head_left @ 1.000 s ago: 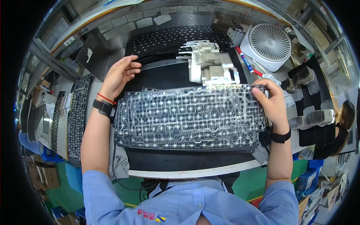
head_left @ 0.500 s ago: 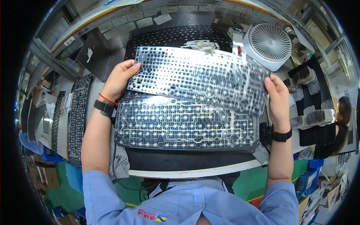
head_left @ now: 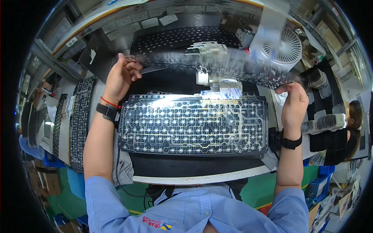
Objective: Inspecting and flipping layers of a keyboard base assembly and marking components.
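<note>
A see-through keyboard membrane (head_left: 229, 66), patterned with dark dots, is tilted steeply and smeared by motion above the bench. My left hand (head_left: 121, 75) has its fingers curled at the membrane's left end. At the right end my right hand (head_left: 293, 101) pinches the edge between thumb and fingers. Nearer to me lies a stack of keyboard membranes (head_left: 186, 126) with pale traces, flat and apart from both hands. Small white and blue label-like pieces (head_left: 230, 92) sit along the stack's far edge.
A white fan (head_left: 285, 48) stands at the back right, partly veiled by a blurred translucent sheet. Strips with fanned small pieces (head_left: 324, 122) lie to the right. More dark membranes (head_left: 82, 124) stand at the left, near a dark metal panel (head_left: 99, 56). Behind is a perforated black surface (head_left: 175, 39).
The held membrane has swung up and away from me, from face-on to nearly edge-on. The far edge of the stack and the label-like pieces now show. My right hand has shifted slightly rightward.
</note>
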A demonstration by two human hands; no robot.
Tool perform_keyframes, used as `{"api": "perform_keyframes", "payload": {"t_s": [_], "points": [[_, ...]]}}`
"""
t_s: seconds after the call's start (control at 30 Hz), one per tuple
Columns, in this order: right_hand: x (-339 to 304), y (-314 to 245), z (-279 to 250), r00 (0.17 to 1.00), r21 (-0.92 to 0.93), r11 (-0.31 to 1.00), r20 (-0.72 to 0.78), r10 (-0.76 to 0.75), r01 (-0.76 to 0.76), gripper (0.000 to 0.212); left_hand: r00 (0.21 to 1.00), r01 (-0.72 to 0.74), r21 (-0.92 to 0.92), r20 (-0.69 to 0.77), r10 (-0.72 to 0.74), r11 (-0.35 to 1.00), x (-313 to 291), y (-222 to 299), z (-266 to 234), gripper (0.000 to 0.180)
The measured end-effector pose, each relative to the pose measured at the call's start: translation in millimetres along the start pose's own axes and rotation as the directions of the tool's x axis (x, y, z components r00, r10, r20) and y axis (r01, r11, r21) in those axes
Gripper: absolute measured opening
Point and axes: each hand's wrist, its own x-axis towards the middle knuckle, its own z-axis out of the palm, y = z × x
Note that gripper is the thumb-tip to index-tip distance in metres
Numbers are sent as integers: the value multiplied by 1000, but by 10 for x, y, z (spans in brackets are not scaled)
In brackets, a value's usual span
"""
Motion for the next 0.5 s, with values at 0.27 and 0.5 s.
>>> {"api": "perform_keyframes", "payload": {"t_s": [0.27,0.5], "points": [[1,2,21,999,-122,992,11,34,-32,13,1000,16,85,-8,-15,996,-31,97,313,47],[1,-2,40,999,-225,974,-27,-20,14,13,981,188,206,11,-194,960,7,-19,101,21]]}}
